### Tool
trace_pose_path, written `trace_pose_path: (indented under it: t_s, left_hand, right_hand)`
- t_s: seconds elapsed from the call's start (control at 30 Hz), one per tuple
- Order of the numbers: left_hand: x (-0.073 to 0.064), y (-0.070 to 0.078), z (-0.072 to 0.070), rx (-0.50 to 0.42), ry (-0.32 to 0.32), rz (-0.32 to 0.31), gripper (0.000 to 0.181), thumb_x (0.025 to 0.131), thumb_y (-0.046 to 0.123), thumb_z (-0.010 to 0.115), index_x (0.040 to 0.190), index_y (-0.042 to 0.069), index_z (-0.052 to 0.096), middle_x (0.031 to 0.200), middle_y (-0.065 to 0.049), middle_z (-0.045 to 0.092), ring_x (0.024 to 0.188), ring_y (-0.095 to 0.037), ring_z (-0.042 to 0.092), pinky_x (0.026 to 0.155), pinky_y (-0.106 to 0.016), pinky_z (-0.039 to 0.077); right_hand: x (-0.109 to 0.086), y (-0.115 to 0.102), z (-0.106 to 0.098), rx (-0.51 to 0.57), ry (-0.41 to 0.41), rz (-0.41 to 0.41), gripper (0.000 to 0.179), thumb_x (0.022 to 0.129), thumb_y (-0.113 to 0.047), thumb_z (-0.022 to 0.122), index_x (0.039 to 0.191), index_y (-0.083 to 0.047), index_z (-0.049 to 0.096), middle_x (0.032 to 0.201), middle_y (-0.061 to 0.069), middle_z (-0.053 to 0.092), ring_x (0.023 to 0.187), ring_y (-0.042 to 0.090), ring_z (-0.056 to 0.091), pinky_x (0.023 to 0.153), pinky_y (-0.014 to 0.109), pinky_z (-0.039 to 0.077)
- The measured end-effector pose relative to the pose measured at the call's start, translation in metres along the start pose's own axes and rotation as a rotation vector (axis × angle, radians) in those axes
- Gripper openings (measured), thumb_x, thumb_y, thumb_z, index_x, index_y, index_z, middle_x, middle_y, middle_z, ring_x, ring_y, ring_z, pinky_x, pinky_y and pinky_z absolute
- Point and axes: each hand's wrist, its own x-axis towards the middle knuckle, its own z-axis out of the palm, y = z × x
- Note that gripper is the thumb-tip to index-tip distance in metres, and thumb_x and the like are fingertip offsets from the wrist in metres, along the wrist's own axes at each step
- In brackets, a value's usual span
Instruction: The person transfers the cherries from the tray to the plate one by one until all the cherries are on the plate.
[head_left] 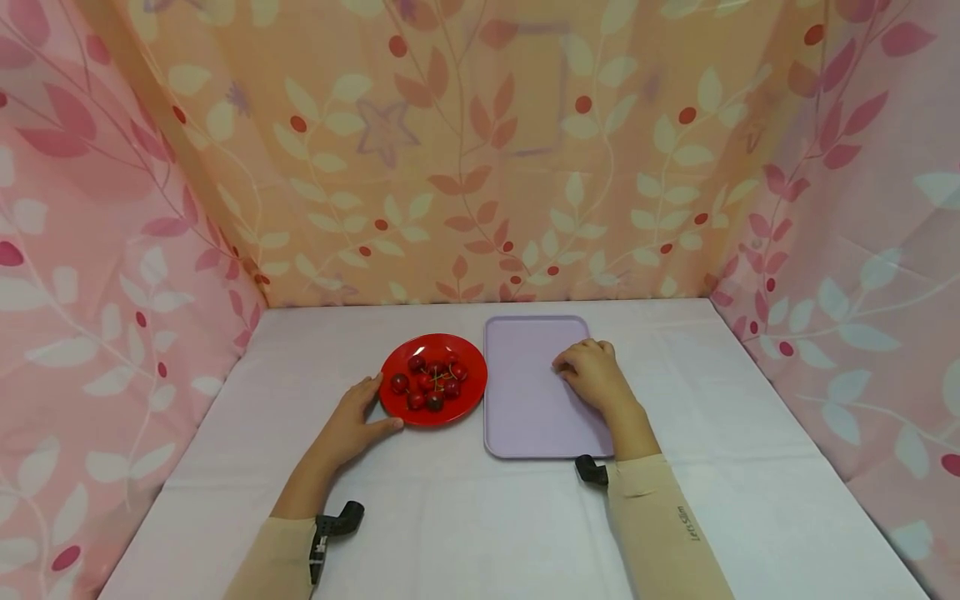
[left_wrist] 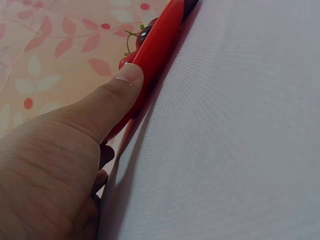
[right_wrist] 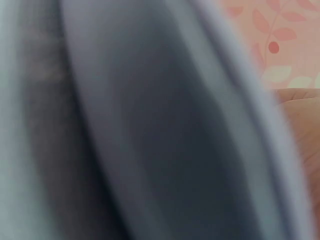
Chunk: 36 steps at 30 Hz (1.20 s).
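Note:
A round red plate holding several dark red cherries lies on the white cloth. My left hand holds the plate's left rim, with the thumb at the near side and the fingers farther round. In the left wrist view the thumb presses the rim of the plate, and cherries show above it. Right of the plate lies a lilac tray. Over its right side hovers or rests my right hand, fingers loosely bent downward and nothing visible in them. The right wrist view shows the blurred tray rim.
White cloth covers the table. An orange patterned curtain hangs behind it, and pink patterned curtains stand at the left and right sides. The plate's right edge is close against the tray's left edge.

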Motion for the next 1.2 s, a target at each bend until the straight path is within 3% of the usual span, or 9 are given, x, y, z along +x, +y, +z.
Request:
trace_pose_path:
  t_s: [0.3, 0.57, 0.97, 1.2]
  left_hand:
    - [0.001, 0.0, 0.0, 0.0, -0.004, -0.005, 0.108, 0.08, 0.062, 0.079, 0.164, 0.017, 0.027, 0.168, -0.014, 0.029, 0.156, -0.039, 0.019, 0.118, -0.068, 0.025]
    - [0.0, 0.0, 0.0, 0.0, -0.004, -0.008, 0.108, 0.08, 0.062, 0.079, 0.164, 0.018, 0.027, 0.168, -0.013, 0.029, 0.156, -0.039, 0.019, 0.118, -0.068, 0.026]
    - [0.0, -0.001, 0.0, -0.002, -0.005, -0.008, 0.108, 0.08, 0.063, 0.078, 0.164, 0.019, 0.026, 0.168, -0.013, 0.028, 0.156, -0.039, 0.018, 0.118, -0.068, 0.026]
    - [0.0, -0.001, 0.0, -0.01, -0.006, -0.007, 0.109, 0.08, 0.062, 0.079, 0.164, 0.018, 0.026, 0.168, -0.014, 0.028, 0.156, -0.039, 0.018, 0.118, -0.068, 0.027]
  right_hand:
    - [0.001, -0.002, -0.003, 0.005, 0.039, -0.018, 0.011, 0.087, -0.012, 0.08, 0.097, -0.016, 0.08, 0.098, 0.003, 0.077, 0.105, 0.029, 0.061, 0.106, 0.058, 0.034]
    - [0.003, -0.005, -0.01, 0.081, 0.1, -0.009, 0.006, 0.087, -0.013, 0.078, 0.092, -0.015, 0.08, 0.092, 0.003, 0.076, 0.1, 0.028, 0.061, 0.102, 0.055, 0.036]
    - [0.003, -0.009, -0.025, 0.118, 0.083, 0.044, 0.005, 0.09, -0.018, 0.077, 0.092, -0.014, 0.079, 0.093, 0.0, 0.076, 0.101, 0.027, 0.059, 0.101, 0.051, 0.037]
    - [0.004, -0.014, -0.033, 0.21, 0.07, 0.074, 0.005, 0.091, -0.019, 0.076, 0.09, -0.015, 0.078, 0.09, -0.002, 0.076, 0.098, 0.025, 0.058, 0.101, 0.051, 0.036]
